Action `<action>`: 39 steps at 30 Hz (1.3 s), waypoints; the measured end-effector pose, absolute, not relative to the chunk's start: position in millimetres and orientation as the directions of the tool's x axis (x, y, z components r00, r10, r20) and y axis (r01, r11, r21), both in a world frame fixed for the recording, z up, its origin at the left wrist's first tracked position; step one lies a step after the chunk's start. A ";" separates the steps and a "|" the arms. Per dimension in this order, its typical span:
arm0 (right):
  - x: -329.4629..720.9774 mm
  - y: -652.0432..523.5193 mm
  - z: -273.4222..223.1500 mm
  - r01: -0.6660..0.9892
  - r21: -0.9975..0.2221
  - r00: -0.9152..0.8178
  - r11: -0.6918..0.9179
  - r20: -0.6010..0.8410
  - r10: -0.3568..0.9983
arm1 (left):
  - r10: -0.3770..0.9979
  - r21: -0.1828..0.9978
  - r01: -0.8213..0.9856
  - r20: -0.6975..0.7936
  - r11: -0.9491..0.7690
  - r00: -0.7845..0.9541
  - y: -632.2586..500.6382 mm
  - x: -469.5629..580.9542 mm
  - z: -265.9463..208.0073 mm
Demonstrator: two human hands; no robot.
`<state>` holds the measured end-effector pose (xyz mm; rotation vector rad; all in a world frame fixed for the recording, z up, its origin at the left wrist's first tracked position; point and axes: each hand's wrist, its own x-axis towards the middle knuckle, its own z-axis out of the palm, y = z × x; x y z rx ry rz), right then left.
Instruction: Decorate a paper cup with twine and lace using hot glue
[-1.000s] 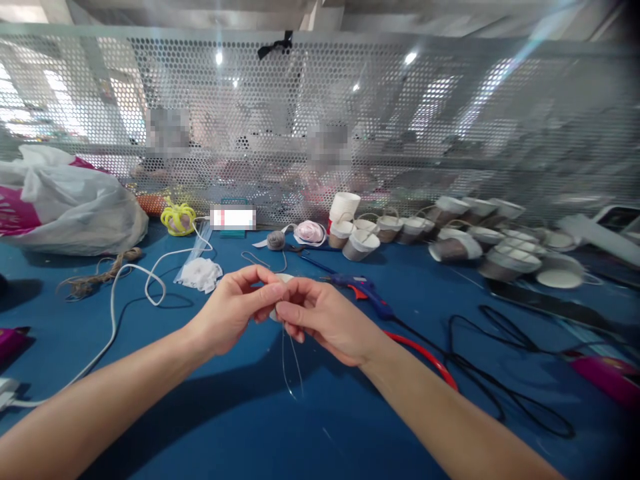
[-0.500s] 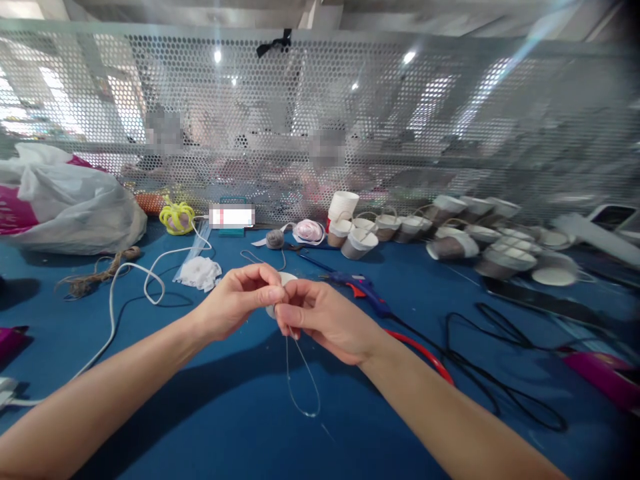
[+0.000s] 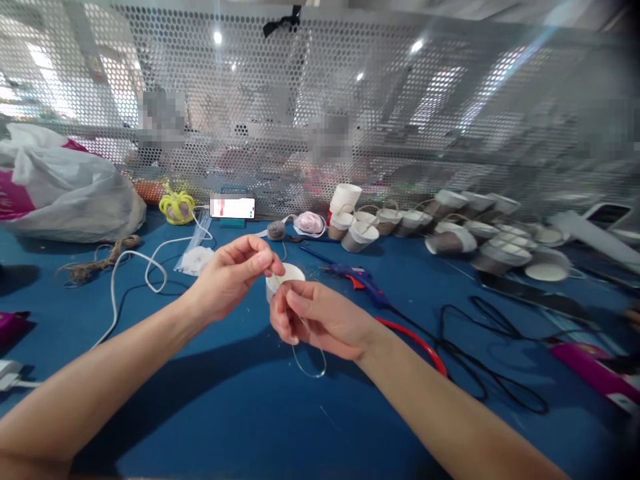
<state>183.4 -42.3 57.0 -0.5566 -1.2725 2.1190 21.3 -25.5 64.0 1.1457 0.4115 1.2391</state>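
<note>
My left hand (image 3: 237, 277) is closed, thumb and forefinger pinched together in front of my chest. What it pinches is too fine to make out. Lower and to its right, my right hand (image 3: 317, 312) pinches a thin pale thread (image 3: 313, 377), which hangs below the fingers in a loop. Just behind both hands stands a small white paper cup (image 3: 294, 270), partly hidden by the right fingers. A blue glue gun (image 3: 363, 280) with a red trigger lies to the right of the cup.
Many small cups with handles (image 3: 360, 235) stand at the back right. A grey yarn ball (image 3: 275, 231), a ribbon roll (image 3: 309, 224) and a phone (image 3: 233, 207) line the perforated screen. White cable (image 3: 114, 293) runs left; black cord (image 3: 480, 333) lies right.
My hands have moved apart, the left one up and leftward. The hanging thread loop is shorter. More of the white cup now shows between the hands.
</note>
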 end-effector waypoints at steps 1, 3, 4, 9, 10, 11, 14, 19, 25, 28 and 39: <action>182.8 -42.9 56.8 -0.278 -0.886 -0.729 -0.371 -0.057 0.682 | 0.885 0.843 -0.527 0.320 -0.105 0.337 -25.5 20.7 64.9; 181.9 -44.2 56.0 -0.281 -0.879 -0.722 -0.384 -0.070 0.689 | 0.881 0.837 -0.537 0.329 -0.104 0.341 -25.5 19.1 66.4; 181.7 -44.9 55.4 -0.284 -0.877 -0.719 -0.388 -0.074 0.692 | 0.878 0.834 -0.541 0.333 -0.105 0.344 -25.4 18.3 67.1; 180.5 -49.9 51.6 -0.308 -0.869 -0.693 -0.387 -0.074 0.717 | 0.878 0.823 -0.546 0.368 -0.155 0.305 -25.1 15.1 71.2; 180.3 -50.8 50.9 -0.311 -0.869 -0.688 -0.386 -0.074 0.722 | 0.882 0.821 -0.545 0.373 -0.169 0.288 -25.0 14.8 72.3; 180.1 -51.7 50.3 -0.315 -0.868 -0.682 -0.383 -0.073 0.727 | 0.887 0.821 -0.540 0.375 -0.182 0.271 -24.8 14.4 73.3; 180.5 -53.8 48.8 -0.319 -0.874 -0.667 -0.367 -0.069 0.742 | 0.900 0.833 -0.513 0.367 -0.206 0.234 -23.9 13.7 75.4; 182.7 -56.6 46.1 -0.312 -0.884 -0.653 -0.348 -0.067 0.755 | 0.902 0.825 -0.516 0.380 -0.230 0.206 -20.3 12.9 73.8; 183.8 -57.5 42.2 -0.330 -0.869 -0.623 -0.368 -0.092 0.777 | 0.909 0.816 -0.524 0.380 -0.243 0.170 -17.0 12.7 71.8; 184.4 -58.1 40.7 -0.343 -0.857 -0.615 -0.384 -0.105 0.782 | 0.913 0.822 -0.509 0.379 -0.257 0.152 -16.2 12.3 72.2; 183.6 -60.5 36.8 -0.370 -0.837 -0.605 -0.404 -0.113 0.788 | 0.923 0.837 -0.487 0.358 -0.249 0.144 -15.2 12.6 71.8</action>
